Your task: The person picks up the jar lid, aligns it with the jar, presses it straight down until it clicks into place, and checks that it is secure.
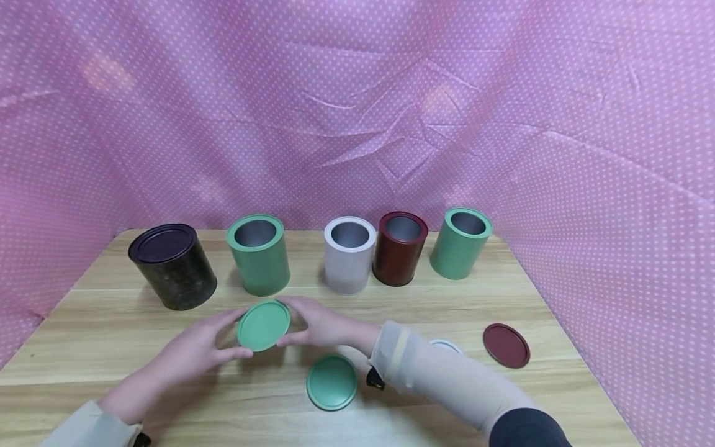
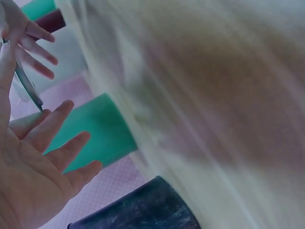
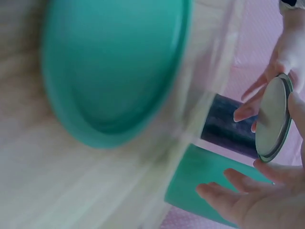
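A round green lid is held above the wooden table between both hands. My left hand pinches its left rim between thumb and fingers. Across from it, my right hand grips the right rim the same way. The right wrist view shows the lid's pale underside, tilted, with fingers at its edge. Just behind the held lid stands an uncovered green can. A second green lid lies flat on the table, nearer to me, below the right hand.
A black can with its lid on stands at left. Uncovered white, dark red and green cans stand to the right. A dark red lid and a white lid, partly behind the right sleeve, lie on the table.
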`<state>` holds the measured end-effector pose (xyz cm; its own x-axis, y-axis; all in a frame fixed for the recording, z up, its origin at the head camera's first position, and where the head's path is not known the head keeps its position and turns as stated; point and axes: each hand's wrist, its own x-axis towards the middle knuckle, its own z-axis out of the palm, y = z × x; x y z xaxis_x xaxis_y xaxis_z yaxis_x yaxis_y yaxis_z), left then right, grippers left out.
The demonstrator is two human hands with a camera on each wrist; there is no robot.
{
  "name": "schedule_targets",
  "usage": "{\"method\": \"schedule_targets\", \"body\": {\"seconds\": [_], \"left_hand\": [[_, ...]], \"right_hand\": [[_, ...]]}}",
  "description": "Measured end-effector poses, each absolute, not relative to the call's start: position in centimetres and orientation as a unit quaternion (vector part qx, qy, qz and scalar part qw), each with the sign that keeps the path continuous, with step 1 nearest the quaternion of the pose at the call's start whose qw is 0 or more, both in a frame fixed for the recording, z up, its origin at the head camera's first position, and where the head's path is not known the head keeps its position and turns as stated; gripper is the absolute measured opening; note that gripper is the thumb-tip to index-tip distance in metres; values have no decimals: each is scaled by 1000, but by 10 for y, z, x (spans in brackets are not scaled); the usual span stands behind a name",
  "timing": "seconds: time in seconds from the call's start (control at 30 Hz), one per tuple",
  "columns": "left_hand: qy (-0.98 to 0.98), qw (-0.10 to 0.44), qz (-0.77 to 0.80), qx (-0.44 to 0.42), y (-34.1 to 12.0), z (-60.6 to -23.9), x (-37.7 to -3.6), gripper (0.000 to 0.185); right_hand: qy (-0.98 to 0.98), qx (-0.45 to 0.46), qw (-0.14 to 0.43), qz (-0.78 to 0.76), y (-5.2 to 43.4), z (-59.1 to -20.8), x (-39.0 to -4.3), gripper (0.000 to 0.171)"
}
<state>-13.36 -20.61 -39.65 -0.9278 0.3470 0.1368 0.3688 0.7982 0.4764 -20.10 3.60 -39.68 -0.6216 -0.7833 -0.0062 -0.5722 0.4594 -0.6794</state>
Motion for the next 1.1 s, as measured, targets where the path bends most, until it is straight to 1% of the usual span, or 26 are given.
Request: {"method": "schedule_targets", "body": {"seconds": [0.2, 0.43, 0.57, 0.83, 1.1], "left_hand": [[-947, 34, -269, -173, -208, -385, -136, 78], [-944, 39, -283, -162, -209, -374, -138, 77], [-945, 40, -290, -145, -209, -368, -137, 79], [-942, 72, -293, -145, -208, -362, -141, 80], [-939, 72, -313, -123, -209, -356, -147, 80]], "right_hand": [[845, -376, 162, -343, 36, -387, -203, 80], [848, -355, 165, -358, 39, -379, -203, 79], [851, -353, 156, -357, 39, -374, -204, 78], [842, -348, 139, -389, 38, -370, -208, 76], [821, -331, 116, -450, 34, -366, -211, 71]]}}
